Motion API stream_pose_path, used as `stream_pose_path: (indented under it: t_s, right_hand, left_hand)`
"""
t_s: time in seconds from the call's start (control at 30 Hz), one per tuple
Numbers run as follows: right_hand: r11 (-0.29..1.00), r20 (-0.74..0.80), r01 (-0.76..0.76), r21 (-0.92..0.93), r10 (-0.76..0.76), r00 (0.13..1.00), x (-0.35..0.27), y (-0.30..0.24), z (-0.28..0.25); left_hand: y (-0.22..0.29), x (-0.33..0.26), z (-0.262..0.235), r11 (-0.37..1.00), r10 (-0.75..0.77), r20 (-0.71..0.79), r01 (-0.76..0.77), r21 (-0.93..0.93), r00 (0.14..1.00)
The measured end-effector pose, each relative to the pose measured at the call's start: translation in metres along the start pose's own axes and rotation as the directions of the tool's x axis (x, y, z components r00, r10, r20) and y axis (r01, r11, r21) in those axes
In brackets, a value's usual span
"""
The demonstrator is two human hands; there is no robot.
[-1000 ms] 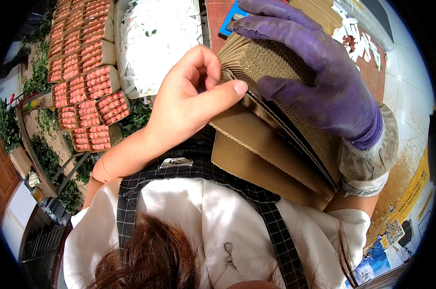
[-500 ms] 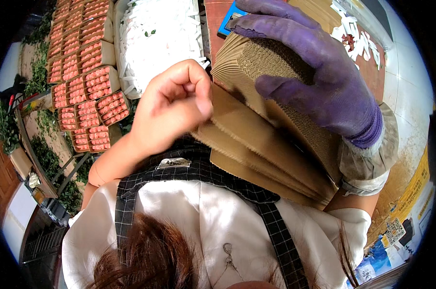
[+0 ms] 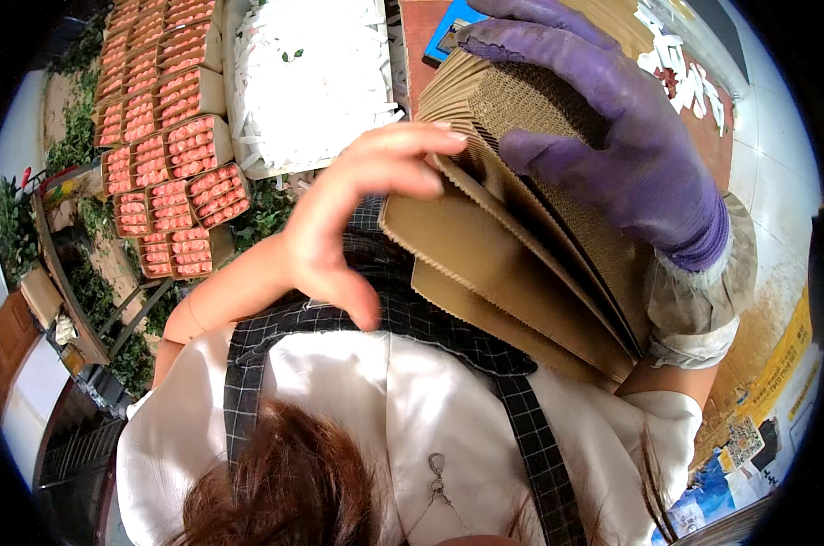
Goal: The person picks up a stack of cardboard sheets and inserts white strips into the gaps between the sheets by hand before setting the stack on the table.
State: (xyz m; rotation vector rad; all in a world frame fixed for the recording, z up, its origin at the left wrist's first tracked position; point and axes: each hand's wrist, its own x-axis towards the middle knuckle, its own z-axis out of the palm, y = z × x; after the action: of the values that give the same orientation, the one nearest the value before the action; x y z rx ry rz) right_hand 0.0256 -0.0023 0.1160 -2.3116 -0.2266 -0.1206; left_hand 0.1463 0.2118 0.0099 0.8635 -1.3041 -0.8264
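Right hand, purple-gloved, clamps cardboard stack from above; left hand bare, fingers spread, tips touching stack's top edge, grasping nothing; boxes of pink flowers left.

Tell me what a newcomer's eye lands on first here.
First, the purple-gloved right hand gripping a fanned stack of corrugated cardboard sheets at centre right. The bare left hand reaches its fingers to the stack's edge. At upper left sit rows of boxes of pink flowers.
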Motion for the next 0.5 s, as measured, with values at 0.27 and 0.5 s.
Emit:
stream_pose_path:
  t_s: [0.27, 0.5]
  right_hand:
    - [0.996, 0.032, -0.088, -0.026, 0.089, 0.996, 0.000, 0.003, 0.003]
    - [0.986, 0.064, -0.160, -0.056, 0.164, 0.984, -0.001, -0.003, -0.001]
  left_hand:
    - [-0.020, -0.021, 0.035, 0.837, 0.452, -0.338, -0.261, 0.482, 0.825]
    - [-0.012, -0.026, 0.025, 0.578, 0.620, -0.115, -0.353, 0.736, 0.777]
